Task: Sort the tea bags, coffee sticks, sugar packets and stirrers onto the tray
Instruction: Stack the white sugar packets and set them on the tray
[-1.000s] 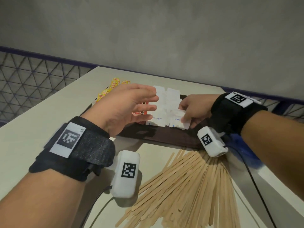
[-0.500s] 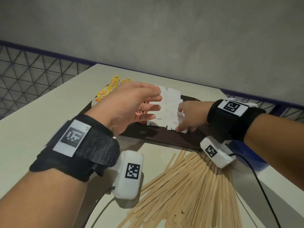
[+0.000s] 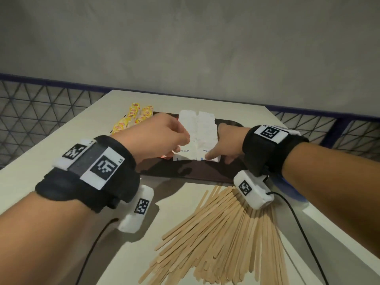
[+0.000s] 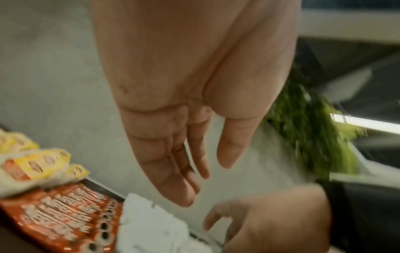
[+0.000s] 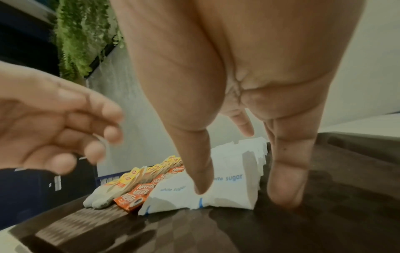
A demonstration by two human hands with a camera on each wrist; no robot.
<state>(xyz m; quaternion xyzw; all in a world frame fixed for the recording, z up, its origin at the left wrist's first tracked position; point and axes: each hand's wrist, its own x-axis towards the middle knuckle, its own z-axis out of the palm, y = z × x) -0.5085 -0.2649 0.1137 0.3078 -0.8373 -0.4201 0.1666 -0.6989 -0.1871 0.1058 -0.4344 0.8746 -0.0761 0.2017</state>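
Stirrers (image 3: 224, 239) fanned at desk's near edge, pointing toward tray (image 3: 205, 173); we judge right hand (image 3: 228, 140) nearer, fingers straight on sugar packets (image 3: 197, 136); left hand (image 3: 156, 138) loosely curled, empty.

The left hand (image 4: 186, 95) hangs palm-on to the camera, fingers (image 4: 173, 179) loosely straight and holding nothing. Down below there's a row of orange foil coffee sticks (image 4: 65, 217), with yellow-tagged paper tea bags (image 4: 32, 164) to their left and white paper sugar packets (image 4: 151, 227) to their right. The right hand (image 4: 270, 220) sits blurry beside the packets, fingers curled down.

Grey plaster wall (image 3: 185, 38), pale table (image 3: 37, 175) — black mesh railing (image 3: 41, 105), green foliage (image 5: 80, 34)
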